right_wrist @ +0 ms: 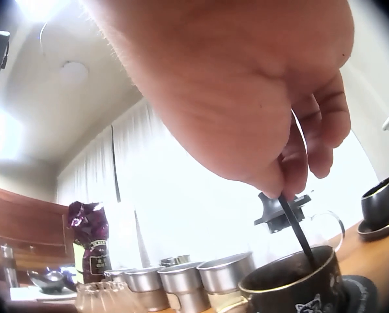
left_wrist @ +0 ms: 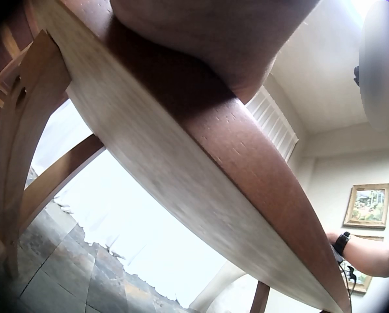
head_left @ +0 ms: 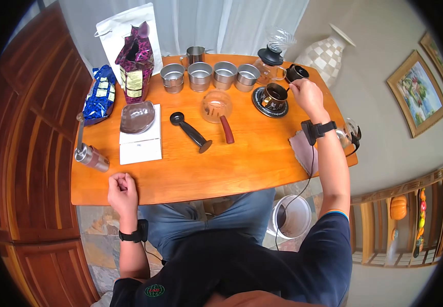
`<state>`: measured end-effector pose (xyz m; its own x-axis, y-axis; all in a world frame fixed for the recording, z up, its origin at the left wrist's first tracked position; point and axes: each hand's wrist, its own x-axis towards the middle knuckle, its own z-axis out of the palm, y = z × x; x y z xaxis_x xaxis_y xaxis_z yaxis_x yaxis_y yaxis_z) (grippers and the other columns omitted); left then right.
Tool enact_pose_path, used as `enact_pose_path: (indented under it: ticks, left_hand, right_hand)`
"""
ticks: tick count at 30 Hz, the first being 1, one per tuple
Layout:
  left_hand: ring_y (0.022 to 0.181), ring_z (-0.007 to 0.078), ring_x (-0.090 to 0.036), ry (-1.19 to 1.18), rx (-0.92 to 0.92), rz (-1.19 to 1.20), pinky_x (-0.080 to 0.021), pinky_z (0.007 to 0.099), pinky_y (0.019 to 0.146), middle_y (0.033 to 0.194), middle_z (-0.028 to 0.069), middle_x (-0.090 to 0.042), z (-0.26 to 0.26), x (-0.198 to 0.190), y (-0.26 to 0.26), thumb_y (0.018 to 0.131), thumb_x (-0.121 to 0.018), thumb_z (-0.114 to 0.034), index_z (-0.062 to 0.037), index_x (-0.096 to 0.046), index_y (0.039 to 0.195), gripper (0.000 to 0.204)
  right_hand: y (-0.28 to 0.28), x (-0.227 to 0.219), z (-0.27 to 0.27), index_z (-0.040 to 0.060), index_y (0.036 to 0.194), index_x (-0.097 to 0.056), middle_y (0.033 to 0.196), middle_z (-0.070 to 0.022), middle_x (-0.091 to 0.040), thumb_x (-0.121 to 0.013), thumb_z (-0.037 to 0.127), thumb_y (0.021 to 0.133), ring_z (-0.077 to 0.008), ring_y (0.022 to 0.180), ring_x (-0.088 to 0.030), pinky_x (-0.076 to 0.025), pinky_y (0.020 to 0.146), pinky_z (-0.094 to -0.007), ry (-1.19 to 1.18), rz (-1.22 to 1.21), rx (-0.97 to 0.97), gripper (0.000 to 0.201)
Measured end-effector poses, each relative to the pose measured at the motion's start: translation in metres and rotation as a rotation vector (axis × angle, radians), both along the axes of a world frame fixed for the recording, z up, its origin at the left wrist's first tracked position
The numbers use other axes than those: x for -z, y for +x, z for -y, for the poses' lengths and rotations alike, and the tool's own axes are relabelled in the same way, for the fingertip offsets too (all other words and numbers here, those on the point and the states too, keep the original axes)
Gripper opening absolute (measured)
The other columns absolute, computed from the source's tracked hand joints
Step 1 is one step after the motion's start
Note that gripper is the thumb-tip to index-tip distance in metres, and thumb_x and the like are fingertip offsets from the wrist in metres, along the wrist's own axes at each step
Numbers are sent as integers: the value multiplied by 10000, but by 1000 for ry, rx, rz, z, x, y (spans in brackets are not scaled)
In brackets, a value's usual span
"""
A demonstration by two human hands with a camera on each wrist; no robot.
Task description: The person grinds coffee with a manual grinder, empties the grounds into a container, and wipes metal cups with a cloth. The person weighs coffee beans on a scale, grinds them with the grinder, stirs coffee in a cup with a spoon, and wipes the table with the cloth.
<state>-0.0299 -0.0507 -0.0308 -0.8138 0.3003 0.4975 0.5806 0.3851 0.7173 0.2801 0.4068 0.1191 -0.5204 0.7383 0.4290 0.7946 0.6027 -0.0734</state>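
My right hand (head_left: 308,97) reaches over the table's far right part and pinches a thin dark stick (right_wrist: 297,231) between thumb and fingers. Its lower end dips into a black cup (right_wrist: 299,293) with a gold rim and is hidden inside. In the head view the cup stands upright on a round black coaster (head_left: 259,107) with white print. My left hand (head_left: 123,195) rests at the near left table edge, fingers loosely curled, holding nothing. Closest to it is a metal hand grinder (head_left: 92,157) with a crank.
Several metal cups (head_left: 200,79) line the back, beside a dripper on a glass server (head_left: 270,64). A black scoop (head_left: 193,134) and a clear bowl with a red handle (head_left: 227,129) lie mid-table. Bags (head_left: 134,77) stand back left. A glass pot (head_left: 352,135) is near the right edge.
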Motion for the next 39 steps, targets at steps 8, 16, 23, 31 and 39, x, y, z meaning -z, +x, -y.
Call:
enact_pose_path:
  ticks: [8,16,23,31,39]
  left_hand:
    - [528,89,-462,-12,1,-17,-411,247,526,604,-10,-500,0,-1,-1,907,-706,-94,-51,-612,896,104]
    - [523,96,-470,2,11,-13,-425,258,524,599,-2,-501,1,2,-1,907,-709,-91,-49,-610,899,108]
    - [526,94,-466,9,17,-19,-423,258,524,599,-2,-494,0,2,0,908,-707,-85,-51,-612,908,101]
    - [525,94,-460,-22,-3,-2,-419,255,527,600,-8,-492,0,-3,2,908,-708,-98,-55,-609,901,109]
    - [523,94,-466,-23,-3,-18,-418,255,525,599,-10,-498,1,-2,1,907,-707,-95,-52,-612,902,104]
  right_hand:
    - [-15,-8,7,130,1020,-787,934,-135,-732,-681,309,923,-331,924,-695,-541,795,-445,-131,-66,-69,230]
    - [-4,9,-9,119,996,-781,967,-123,-730,-677,272,920,-336,915,-691,-544,785,-442,95,-41,17,200]
    - [6,-6,6,90,958,-767,939,-146,-731,-664,229,914,-337,908,-696,-551,782,-447,41,72,12,179]
    - [-13,-15,15,116,981,-787,910,-148,-736,-693,282,910,-345,877,-699,-544,757,-441,-127,-25,-51,203]
    - [-13,4,-9,146,1018,-789,945,-134,-741,-676,305,925,-343,908,-697,-544,786,-445,-31,-96,18,215]
